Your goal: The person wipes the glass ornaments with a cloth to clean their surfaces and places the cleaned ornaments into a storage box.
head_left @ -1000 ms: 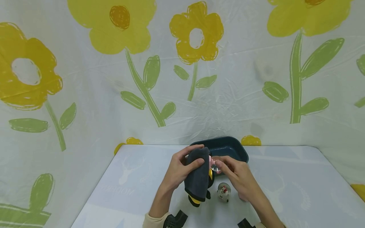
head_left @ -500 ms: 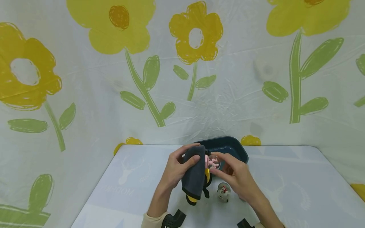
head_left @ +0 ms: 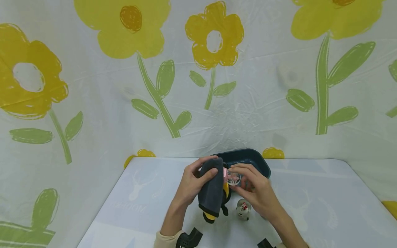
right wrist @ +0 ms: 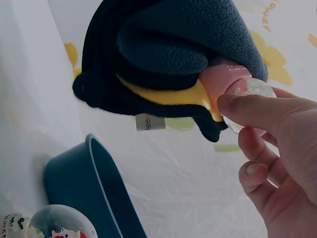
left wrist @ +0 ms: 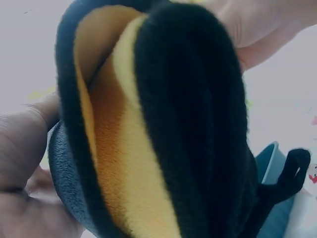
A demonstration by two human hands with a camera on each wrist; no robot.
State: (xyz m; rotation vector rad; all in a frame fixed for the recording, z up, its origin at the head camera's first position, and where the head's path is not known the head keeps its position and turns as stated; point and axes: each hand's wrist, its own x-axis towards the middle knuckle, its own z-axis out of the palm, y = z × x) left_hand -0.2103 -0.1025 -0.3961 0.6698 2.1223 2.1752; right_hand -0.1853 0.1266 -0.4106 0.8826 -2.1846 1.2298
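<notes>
My left hand (head_left: 190, 184) grips a folded two-sided towel (head_left: 212, 189), dark grey outside and yellow inside with black edging. In the left wrist view the towel (left wrist: 148, 129) hangs in a fold with its yellow side showing. A small snow globe (head_left: 234, 177) pokes out of the towel's right side. Its pink base (right wrist: 223, 82) is partly tucked into the cloth in the right wrist view. My right hand (head_left: 260, 191) holds the clear ball between thumb and fingers, the thumb pressed on its near side. Pale pink figures show inside the glass.
A second snow globe (head_left: 243, 209), with a white and red figure, lies on the white table (head_left: 310, 196) below the hands. Behind them, a dark teal tub (head_left: 263, 165) stands at the table's far edge, before a flower-printed curtain (head_left: 260, 86).
Both hands, with the towel and globe, have shifted slightly left. My right fingers have spread and changed their grip on the ball, and the globe looks turned.
</notes>
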